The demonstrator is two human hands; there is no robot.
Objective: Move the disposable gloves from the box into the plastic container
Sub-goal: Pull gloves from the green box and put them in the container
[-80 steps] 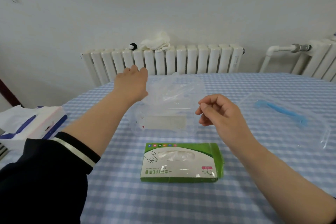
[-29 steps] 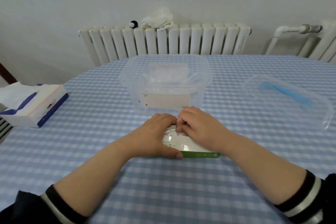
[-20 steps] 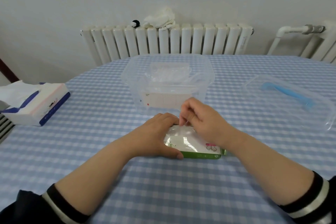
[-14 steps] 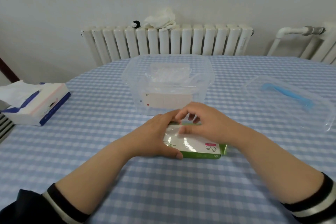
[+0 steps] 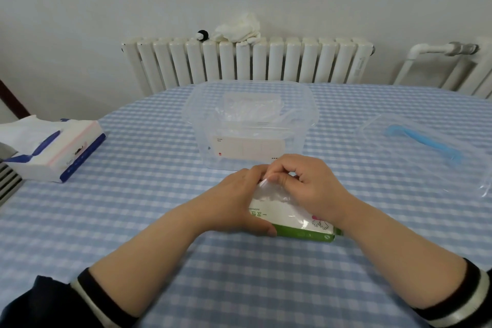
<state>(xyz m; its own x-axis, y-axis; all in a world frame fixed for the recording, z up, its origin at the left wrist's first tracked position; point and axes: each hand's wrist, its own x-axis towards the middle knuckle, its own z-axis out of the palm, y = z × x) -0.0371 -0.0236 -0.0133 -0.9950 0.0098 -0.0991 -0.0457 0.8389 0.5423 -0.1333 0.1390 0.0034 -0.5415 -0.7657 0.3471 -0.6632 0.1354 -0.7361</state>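
A green and white glove box [image 5: 295, 221] lies flat on the checked tablecloth in front of me. My left hand [image 5: 234, 205] grips the box's left end, thumb along its front edge. My right hand [image 5: 306, 184] pinches a thin clear glove [image 5: 269, 192] that rises from the box's top opening. Just behind the hands stands the clear plastic container [image 5: 250, 125], without its lid, with several crumpled clear gloves inside.
The container's clear lid with a blue handle [image 5: 431, 146] lies to the right. A tissue pack [image 5: 50, 146] sits at the left table edge. A white radiator [image 5: 247, 61] with a cloth on top stands behind the table.
Both hands came down from the container to the box. My left hand took hold of its left end. My right hand's fingers closed and lifted a glove out of the opening.
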